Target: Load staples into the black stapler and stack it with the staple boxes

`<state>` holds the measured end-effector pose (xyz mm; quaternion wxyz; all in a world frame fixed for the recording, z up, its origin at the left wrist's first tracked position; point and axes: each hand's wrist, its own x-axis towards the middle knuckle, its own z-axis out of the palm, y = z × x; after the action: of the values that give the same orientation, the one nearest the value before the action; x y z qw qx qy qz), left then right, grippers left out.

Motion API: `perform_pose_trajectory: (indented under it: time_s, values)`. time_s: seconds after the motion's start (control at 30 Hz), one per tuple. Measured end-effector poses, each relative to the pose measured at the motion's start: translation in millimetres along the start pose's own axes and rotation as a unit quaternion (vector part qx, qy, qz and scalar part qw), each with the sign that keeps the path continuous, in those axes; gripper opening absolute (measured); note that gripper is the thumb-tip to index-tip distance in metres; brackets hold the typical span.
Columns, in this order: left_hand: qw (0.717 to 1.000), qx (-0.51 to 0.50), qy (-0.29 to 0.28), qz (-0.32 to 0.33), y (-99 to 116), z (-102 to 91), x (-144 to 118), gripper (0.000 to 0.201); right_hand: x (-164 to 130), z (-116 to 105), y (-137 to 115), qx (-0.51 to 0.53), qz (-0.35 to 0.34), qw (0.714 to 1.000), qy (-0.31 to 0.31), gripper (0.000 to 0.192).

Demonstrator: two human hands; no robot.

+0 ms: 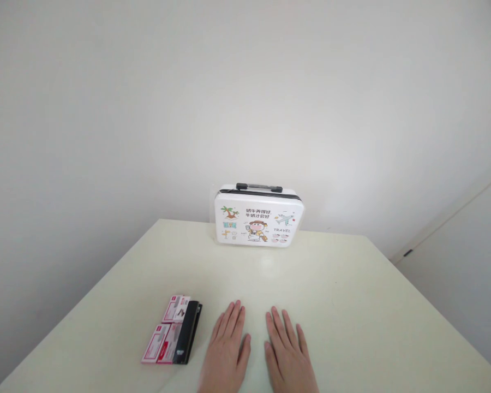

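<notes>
My left hand [228, 349] lies flat on the table, palm down with its fingers stretched out, and holds nothing. To its right, a short gap away, my right hand [288, 352] rests the same way, fingers spread and empty. Just left of my left hand is a black stapler [187, 333], lying lengthwise and not touched. Against the stapler's left side sit several small pink-and-white boxes [155, 344], packed close together.
A small white carry case [258, 221] with cartoon travel pictures and a black handle stands upright at the table's back edge, near the wall [245, 98]. The pale table [352, 305] narrows toward the back. A white panel with a dark handle [408, 252] is at the right.
</notes>
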<state>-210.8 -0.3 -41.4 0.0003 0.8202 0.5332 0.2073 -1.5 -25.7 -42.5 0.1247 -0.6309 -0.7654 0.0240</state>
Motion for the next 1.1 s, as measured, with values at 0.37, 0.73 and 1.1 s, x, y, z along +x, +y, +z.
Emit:
perform_pose_trajectory:
  time_s: [0.37, 0.73, 1.1]
  values:
    - [1.0, 0.002, -0.002, -0.002, -1.5, 1.1, 0.1, 0.064, 1.0, 5.1, 2.4, 0.023, 0.006, 1.0, 0.01, 0.063]
    - [1.0, 0.008, -0.003, 0.008, -1.8, 0.4, 0.8, 0.064, 0.4, 0.1, 1.0, 0.021, 0.007, 1.0, 0.006, 0.062]
    - [1.0, 0.005, -0.003, 0.004, -2.9, 3.5, -0.3, 0.063, -0.3, 1.7, 2.0, 0.026, 0.008, 1.0, 0.01, 0.062]
